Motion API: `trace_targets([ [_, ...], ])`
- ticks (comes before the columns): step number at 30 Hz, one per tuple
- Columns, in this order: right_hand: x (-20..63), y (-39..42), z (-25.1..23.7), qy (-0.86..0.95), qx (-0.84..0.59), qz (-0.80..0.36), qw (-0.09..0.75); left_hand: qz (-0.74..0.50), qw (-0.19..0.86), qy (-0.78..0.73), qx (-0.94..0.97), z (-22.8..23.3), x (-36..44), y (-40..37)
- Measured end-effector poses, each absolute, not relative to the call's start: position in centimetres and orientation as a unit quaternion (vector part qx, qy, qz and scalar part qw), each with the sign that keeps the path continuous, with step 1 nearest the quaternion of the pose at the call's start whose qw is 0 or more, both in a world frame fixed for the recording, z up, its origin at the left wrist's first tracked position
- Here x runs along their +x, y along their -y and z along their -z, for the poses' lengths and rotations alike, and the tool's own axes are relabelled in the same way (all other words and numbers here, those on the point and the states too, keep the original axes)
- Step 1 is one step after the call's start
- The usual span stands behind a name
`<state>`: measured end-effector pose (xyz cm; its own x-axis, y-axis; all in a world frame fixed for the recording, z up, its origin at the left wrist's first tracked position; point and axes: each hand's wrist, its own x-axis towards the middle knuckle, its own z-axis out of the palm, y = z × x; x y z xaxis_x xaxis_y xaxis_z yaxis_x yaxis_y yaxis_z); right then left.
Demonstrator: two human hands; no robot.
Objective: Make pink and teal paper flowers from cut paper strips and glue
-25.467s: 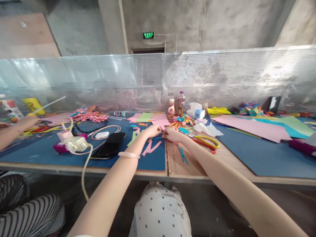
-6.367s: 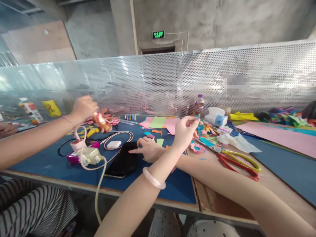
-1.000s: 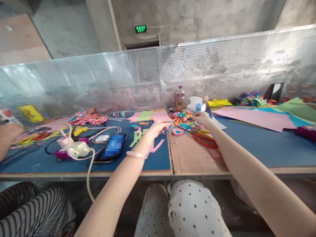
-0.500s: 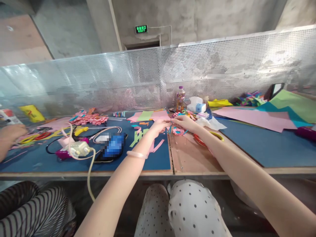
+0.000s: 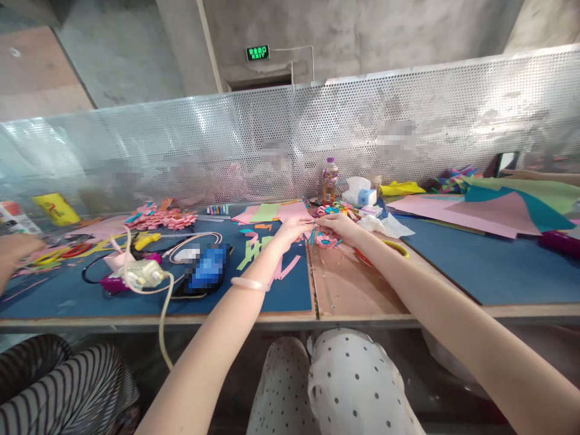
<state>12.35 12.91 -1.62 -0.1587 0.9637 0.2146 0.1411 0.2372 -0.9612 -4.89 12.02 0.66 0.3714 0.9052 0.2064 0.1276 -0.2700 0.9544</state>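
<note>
Newly paired, at the dial's hub: left hand (image 5: 293, 231) and right hand (image 5: 341, 226), the right having come in from beside the heap (image 5: 334, 210) at two o'clock. Both now seem given to one small piece of work.

Fingers: bunched, tips nearly meeting; whether they grip, and what, I cannot tell.

Blue strip (image 5: 312, 236): narrow paper, just under the left fingertips, six o'clock. Held or loose, unclear.

Flower (image 5: 327, 241): pink paper, round, ragged-edged, touches of blue; four o'clock, just beside the right hand.

Green sheet (image 5: 534, 192): broad, limp, toward three o'clock, well apart; sunk lower than a second ago, apparently without bearing on the handwork.

Scissors (image 5: 399, 247): looped red and yellow handles, partly behind the right forearm (image 5: 408, 284), four o'clock.

Tissue (image 5: 390, 226): white, soft, crumpled, three o'clock.

Scraps (image 5: 252, 251): green, straight-edged, eight o'clock.

Phone (image 5: 207, 272): flat slab, eight o'clock, farther out.

Bottle (image 5: 330, 181): upright, purple-capped, one o'clock.

Panel (image 5: 299, 133): perforated metal, twelve o'clock.
</note>
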Motion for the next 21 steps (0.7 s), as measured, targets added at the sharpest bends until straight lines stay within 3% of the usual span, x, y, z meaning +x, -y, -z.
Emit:
trace_targets([
  [21, 11.5, -12.1, 1.1, 0.641, -0.415, -0.428, 0.484, -0.335, 0.421, -0.377, 0.754, -2.3, -5.5, -11.6],
])
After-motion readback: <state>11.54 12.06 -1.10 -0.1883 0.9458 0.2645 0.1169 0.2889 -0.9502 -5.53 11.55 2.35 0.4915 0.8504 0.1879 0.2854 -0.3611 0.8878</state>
